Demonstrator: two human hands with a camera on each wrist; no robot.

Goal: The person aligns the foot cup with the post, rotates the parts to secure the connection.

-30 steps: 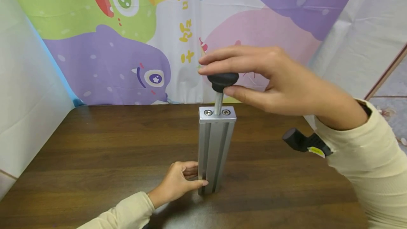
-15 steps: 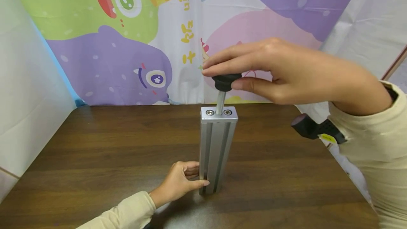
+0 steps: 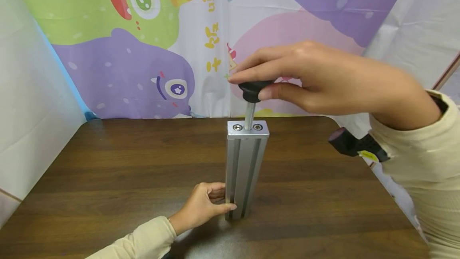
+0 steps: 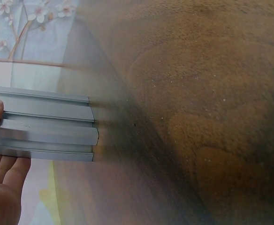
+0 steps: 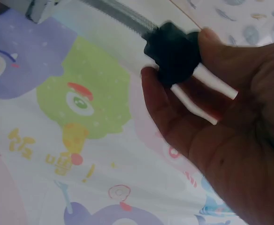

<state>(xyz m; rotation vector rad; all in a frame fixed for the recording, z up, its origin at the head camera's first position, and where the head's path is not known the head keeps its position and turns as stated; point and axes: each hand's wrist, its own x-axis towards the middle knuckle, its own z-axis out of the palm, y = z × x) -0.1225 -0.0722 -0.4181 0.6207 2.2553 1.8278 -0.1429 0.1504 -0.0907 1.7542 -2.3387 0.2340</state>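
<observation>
1. Alu. post [image 3: 243, 171]: main landmark. Stands approx. upright on the bench [image 3: 125, 163], narrow foot down, tall for its base, so prob. wants steadying.
2. L hand [image 3: 199, 205]: grasping post low on its left side, thumb across the near face, fingertips on the far face per L-wrist view. Prob. there to stop the foot sliding or turning; low hold also leaves the post's top end free for the other hand.
3. Blk knob [image 3: 251, 93]: above post's top, on a metal rod [image 3: 249, 117] that goes into the middle of the end plate [image 3: 248, 134]. Gap between knob & plate, so part of the rod shows.
4. R hand [image 3: 316, 79]: above post & reaching in from its right, grasping knob; thumb at one side, fingers over the top. Fingertip hold prob. suits turning or fine control more than heavy force.
5. Screws [image 3: 237, 127]: 2 of them, one each side of the rod on post's top, presumably fixing plate to post.
6. Printed cloth [image 3: 143, 71]: hangs behind post, prob. just a backdrop.
</observation>
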